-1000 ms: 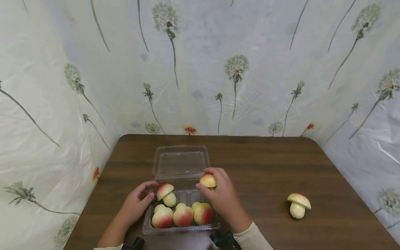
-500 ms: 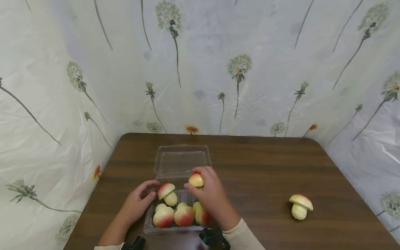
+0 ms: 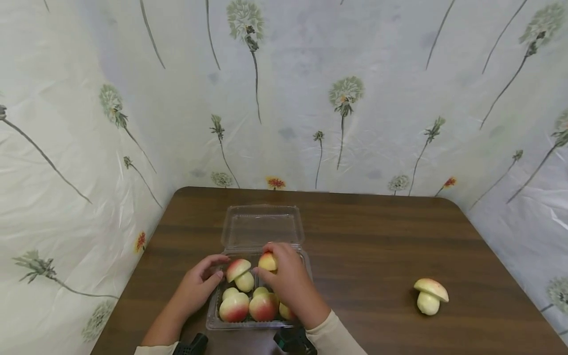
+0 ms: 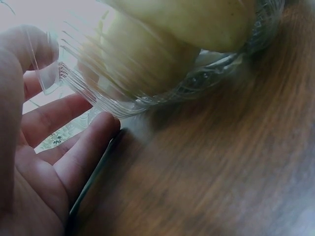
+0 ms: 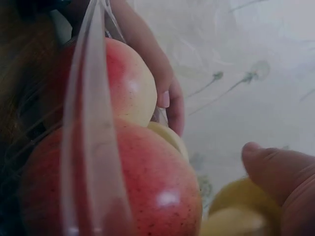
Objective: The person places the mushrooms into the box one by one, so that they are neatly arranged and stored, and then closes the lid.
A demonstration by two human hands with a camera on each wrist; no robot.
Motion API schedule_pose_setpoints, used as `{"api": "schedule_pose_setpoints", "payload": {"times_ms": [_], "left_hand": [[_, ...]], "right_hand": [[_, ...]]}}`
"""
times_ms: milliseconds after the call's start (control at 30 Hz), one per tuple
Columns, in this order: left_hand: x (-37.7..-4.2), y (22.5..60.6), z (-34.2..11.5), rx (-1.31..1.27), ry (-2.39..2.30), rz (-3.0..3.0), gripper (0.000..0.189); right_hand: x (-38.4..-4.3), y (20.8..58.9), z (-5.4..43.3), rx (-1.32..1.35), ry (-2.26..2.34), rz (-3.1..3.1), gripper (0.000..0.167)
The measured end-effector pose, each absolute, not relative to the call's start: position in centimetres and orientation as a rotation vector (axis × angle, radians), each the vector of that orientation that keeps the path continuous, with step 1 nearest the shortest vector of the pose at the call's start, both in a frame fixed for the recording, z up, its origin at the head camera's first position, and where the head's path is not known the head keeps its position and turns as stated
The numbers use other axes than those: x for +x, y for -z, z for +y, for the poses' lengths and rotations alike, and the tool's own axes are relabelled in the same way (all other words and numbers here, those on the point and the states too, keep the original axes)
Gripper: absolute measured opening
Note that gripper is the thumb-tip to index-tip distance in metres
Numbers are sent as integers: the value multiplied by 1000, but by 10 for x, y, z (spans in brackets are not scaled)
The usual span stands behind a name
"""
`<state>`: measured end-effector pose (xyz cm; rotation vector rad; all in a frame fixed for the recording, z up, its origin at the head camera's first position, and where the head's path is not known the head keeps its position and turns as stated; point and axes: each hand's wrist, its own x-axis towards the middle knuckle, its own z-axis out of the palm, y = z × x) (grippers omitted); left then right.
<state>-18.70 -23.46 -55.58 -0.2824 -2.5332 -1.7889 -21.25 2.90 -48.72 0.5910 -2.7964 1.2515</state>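
Note:
A clear plastic clamshell container (image 3: 248, 326) lies on the table with its lid folded back. My left hand (image 3: 195, 285) holds its left wall, thumb over the rim and fingers outside, as the left wrist view shows with the ribbed plastic (image 4: 133, 105). My right hand (image 3: 288, 281) grips a mushroom-shaped piece (image 3: 267, 262), red and yellow on top, over the back row. To its left, another mushroom-shaped piece (image 3: 240, 273) leans in the back left compartment. Several red-and-cream pieces (image 3: 233, 308) fill the front row; the right one is partly hidden by my right hand.
A single mushroom-shaped piece (image 3: 429, 296) stands on the brown wooden table (image 3: 364, 246) at the right. Behind the container's base, the clear lid (image 3: 263, 227) lies spread out. Dandelion-patterned sheeting (image 3: 301, 98) surrounds the table's back and sides.
My right hand has moved left with the mushroom-shaped piece, from the container's back right toward its middle, and slightly lower. My left hand stays at the left wall. The head view has shifted slightly.

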Motion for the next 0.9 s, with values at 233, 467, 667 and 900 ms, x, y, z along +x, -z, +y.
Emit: {"api": "schedule_pose_setpoints", "payload": {"times_ms": [233,467,667,900], "left_hand": [[-186,554,-234,-249,1808,-2541,32],[-186,554,-234,-238,1817,-2553,33],[-187,553,-234,-264,1818,-2543,33],[-186,553,-234,-272,1801,-2540,33]], "right_hand": [[-214,493,27,639,-1209,-2855,41],[-213,496,27,690,-1170,-2905,41],[-213,498,27,688,-1142,-2921,43],[-214,500,28,757,-1067,-2963,48]]}}
